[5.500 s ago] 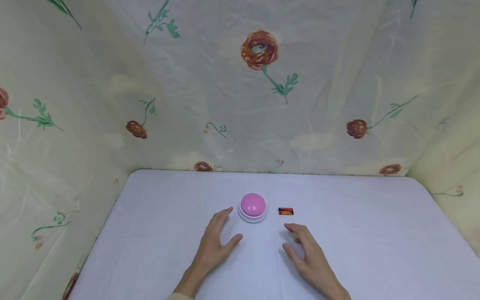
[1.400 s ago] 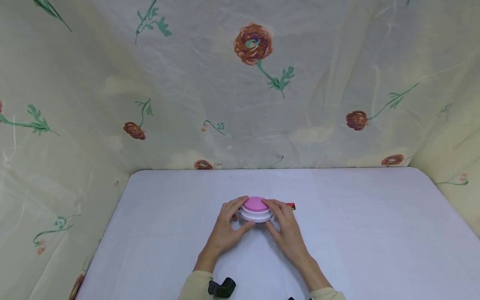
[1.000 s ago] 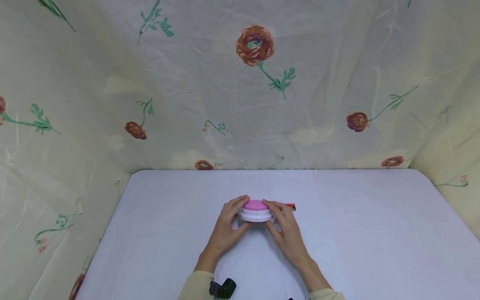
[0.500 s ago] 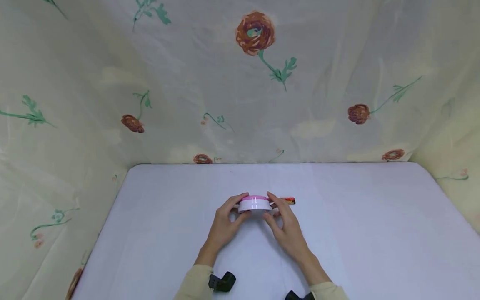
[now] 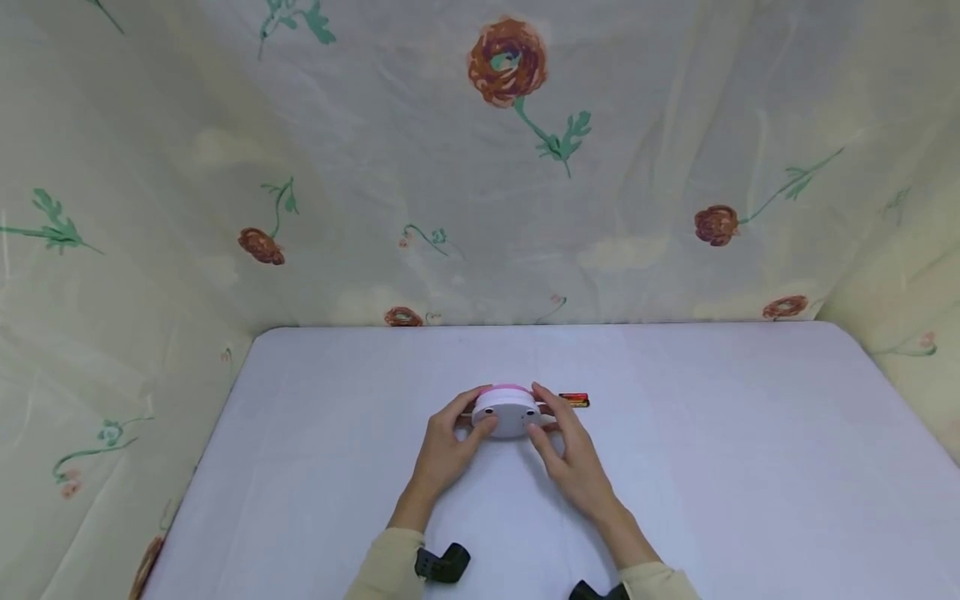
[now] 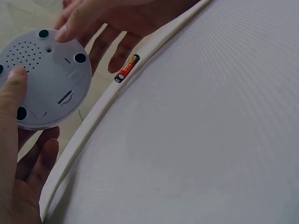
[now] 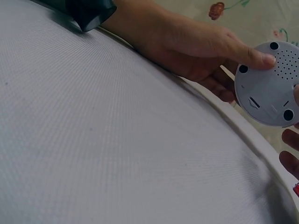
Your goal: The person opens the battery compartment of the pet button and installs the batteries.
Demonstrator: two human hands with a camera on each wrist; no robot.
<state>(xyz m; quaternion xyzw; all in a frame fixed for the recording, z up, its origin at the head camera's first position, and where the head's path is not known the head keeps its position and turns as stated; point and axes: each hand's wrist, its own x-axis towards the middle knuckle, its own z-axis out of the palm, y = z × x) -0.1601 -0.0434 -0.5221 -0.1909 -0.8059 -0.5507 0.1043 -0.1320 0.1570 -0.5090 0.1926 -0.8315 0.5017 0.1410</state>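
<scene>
Both hands hold a round white button device with a pink dome (image 5: 512, 423) just above the table, tipped so its underside faces me. Its base (image 6: 53, 86) shows dark round feet, a patch of speaker holes and a small slotted cover. My left hand (image 5: 440, 454) grips the left side, thumb on the underside and fingers behind. On the right side my right hand (image 5: 573, 454) grips it the same way, its thumb at the rim. Just right of the device lie red-and-black batteries (image 5: 576, 400), partly behind the right fingers.
A white-covered table (image 5: 315, 433) spreads around the hands, its far edge against a flower-printed curtain (image 5: 360, 167) that also hangs at both sides. Black wrist cameras (image 5: 444, 564) sit at the sleeves.
The hands have come in from either side, taken hold of the button device and lifted it. It has tilted back, its pink dome turning away and its underside coming into sight. The batteries still lie beside it.
</scene>
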